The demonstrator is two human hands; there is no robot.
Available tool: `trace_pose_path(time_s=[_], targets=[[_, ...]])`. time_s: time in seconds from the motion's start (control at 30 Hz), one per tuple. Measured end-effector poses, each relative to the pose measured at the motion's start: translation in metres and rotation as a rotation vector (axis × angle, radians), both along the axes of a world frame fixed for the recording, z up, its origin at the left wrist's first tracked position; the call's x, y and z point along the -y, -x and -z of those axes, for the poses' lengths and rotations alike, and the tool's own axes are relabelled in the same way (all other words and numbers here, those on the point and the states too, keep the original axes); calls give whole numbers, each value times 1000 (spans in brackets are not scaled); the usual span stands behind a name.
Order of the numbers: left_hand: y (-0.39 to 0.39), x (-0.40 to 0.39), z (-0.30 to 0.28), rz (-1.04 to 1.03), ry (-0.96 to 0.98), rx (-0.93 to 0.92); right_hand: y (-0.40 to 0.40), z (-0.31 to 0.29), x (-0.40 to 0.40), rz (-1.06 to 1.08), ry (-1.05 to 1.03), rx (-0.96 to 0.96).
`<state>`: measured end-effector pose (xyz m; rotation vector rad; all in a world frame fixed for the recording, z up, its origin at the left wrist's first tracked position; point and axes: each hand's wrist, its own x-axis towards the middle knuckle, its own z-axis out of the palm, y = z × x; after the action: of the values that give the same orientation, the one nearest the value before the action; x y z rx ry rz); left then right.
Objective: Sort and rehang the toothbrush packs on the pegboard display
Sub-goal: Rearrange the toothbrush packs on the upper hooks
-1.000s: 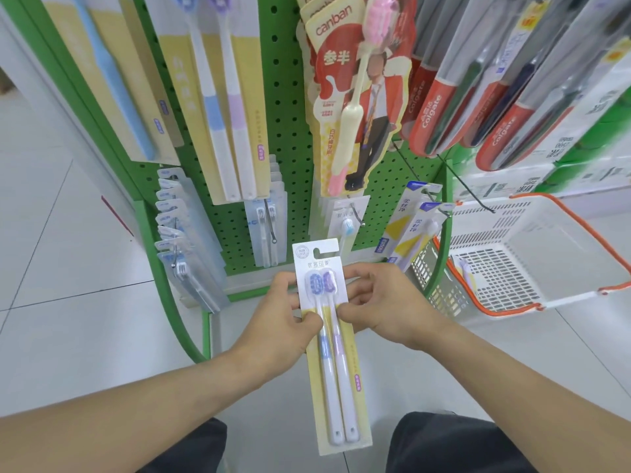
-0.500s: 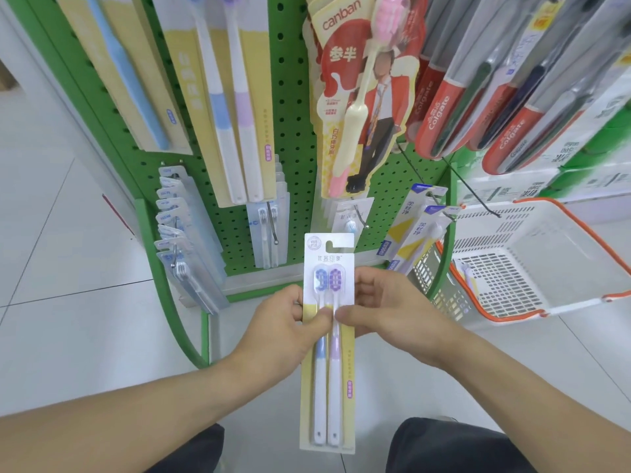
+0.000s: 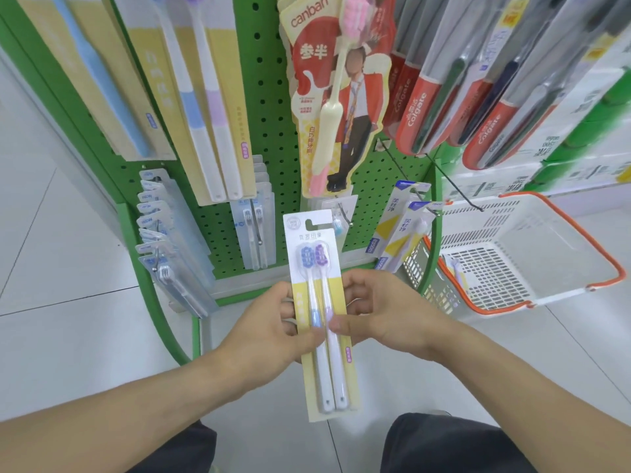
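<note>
Fingers (image 3: pixel 309 336) of both hands are curled around a 2-brush toothbrush pack (image 3: pixel 321 312), held upright at its middle by the left hand (image 3: pixel 269 331) and right hand (image 3: pixel 386 314), below the green pegboard (image 3: pixel 269 107).

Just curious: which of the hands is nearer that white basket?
Right. The right hand grips the toothbrush pack on the side toward the basket; the left hand grips its far side.
</note>
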<state>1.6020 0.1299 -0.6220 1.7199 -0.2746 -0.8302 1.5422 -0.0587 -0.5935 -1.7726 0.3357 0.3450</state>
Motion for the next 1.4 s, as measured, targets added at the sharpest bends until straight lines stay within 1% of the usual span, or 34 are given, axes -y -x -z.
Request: trace_pose_path(time_s=[0.07, 0.13, 0.23, 0.3, 0.37, 0.43, 0.6, 0.7, 0.87, 1.07, 1.2, 1.3, 1.4], targets=[[-1, 0, 0, 5, 23, 4, 1, -3, 4, -26, -1, -19], [0, -2, 2, 64, 27, -13, 1, -4, 6, -27, 6, -3], [2, -5, 3, 214, 23, -83, -1, -5, 6, 75, -66, 15], [3, -5, 3, 255, 22, -66, -2, -6, 5, 114, -127, -10], [1, -5, 3, 252, 17, -31, -1, -7, 3, 46, -151, -48], [0, -8, 3, 265, 18, -51, 1, -8, 1, -2, -160, -74], [2, -19, 4, 449, -16, -155, 1, -7, -1, 50, -110, -77], [4, -20, 6, 435, -29, -152, 0, -4, -3, 74, -116, -90], [5, -23, 7, 499, -66, -149, 4, -4, -4, -15, -126, -83], [4, -27, 4, 522, -20, -200, 3, -4, -5, 21, -120, -30], [4, -27, 6, 491, -54, -160, 2, -5, -9, 60, -99, -8], [5, -27, 5, 483, -69, -139, 2, -4, -11, 83, -67, -32], [8, -26, 5, 507, -92, -115, 4, -3, -13, 57, -46, -69]])
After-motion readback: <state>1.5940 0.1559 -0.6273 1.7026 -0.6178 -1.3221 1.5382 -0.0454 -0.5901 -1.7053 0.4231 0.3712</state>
